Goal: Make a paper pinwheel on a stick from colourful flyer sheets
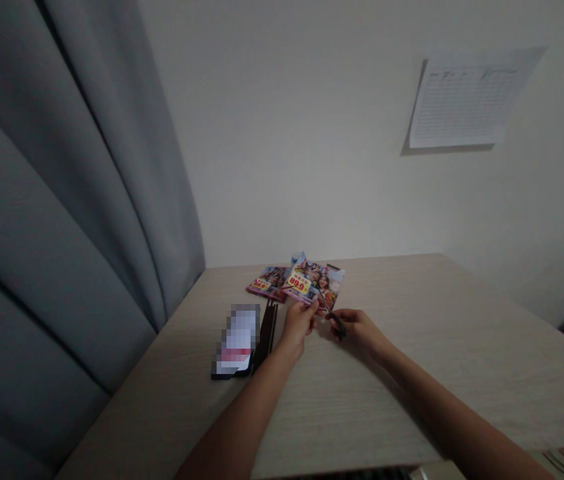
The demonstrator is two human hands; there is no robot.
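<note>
My left hand (pixel 301 319) is closed on the lower edge of a colourful printed flyer (pixel 323 275), which is tilted up above the table and shows a large "89.9" on a yellow patch. In my right hand (pixel 357 325) is a pair of scissors (pixel 336 323) with dark handles. Their blades lie across the lower right part of the flyer; whether they are cutting into the paper is too small to tell. Behind my left hand a stack of similar flyers (pixel 271 281) lies on the table, partly covered by the held one.
A phone (pixel 237 340) with a blurred-out screen lies on the pale wooden table (pixel 442 333), left of my forearm. Beside it is a dark long strip (pixel 266 333). A grey curtain (pixel 87 200) hangs at the left, and a printed sheet (pixel 462 103) is on the wall.
</note>
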